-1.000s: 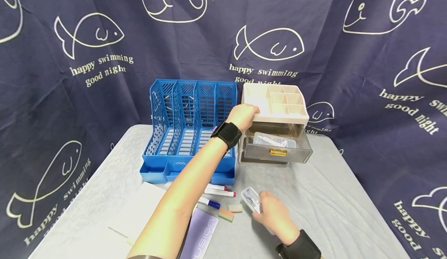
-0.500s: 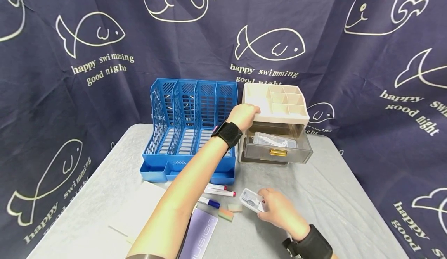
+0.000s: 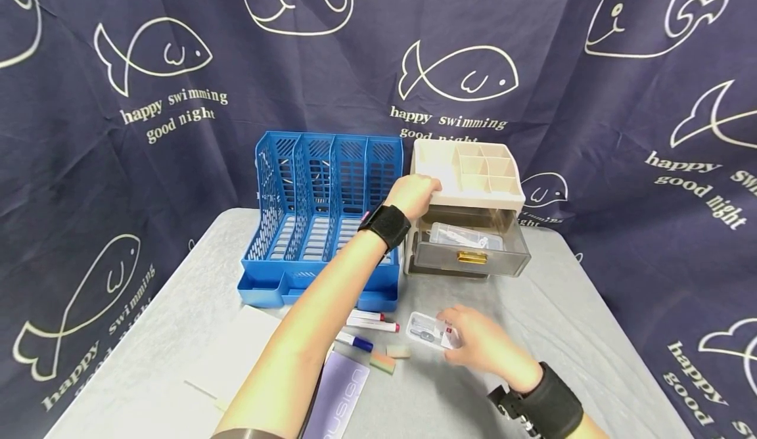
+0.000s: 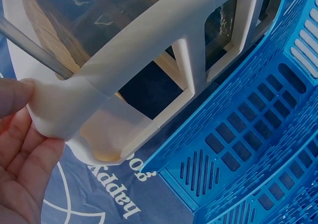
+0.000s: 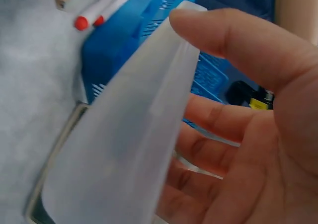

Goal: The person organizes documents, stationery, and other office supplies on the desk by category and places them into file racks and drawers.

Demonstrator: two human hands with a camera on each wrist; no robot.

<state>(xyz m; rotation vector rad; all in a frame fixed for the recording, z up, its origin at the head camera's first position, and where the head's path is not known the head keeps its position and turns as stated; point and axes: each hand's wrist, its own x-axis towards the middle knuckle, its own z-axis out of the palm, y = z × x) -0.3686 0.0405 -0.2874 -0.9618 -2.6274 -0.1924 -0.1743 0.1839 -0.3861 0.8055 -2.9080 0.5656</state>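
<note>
Head view: right hand (image 3: 485,346) pinches clear box (image 3: 422,327) by its right end; box sticks out left of the fingers, over the counter (image 3: 568,334), near the white eraser (image 3: 398,351). Left hand (image 3: 411,196) on the drawer unit (image 3: 467,199), whose drawer (image 3: 440,255) is pulled out with a clear case (image 3: 461,236) inside.
Left wrist: thumb and fingers grip the unit's white corner.
Right wrist: thumb on the box's near edge, fingers curled behind; blue file rack (image 5: 107,57) beyond.
</note>
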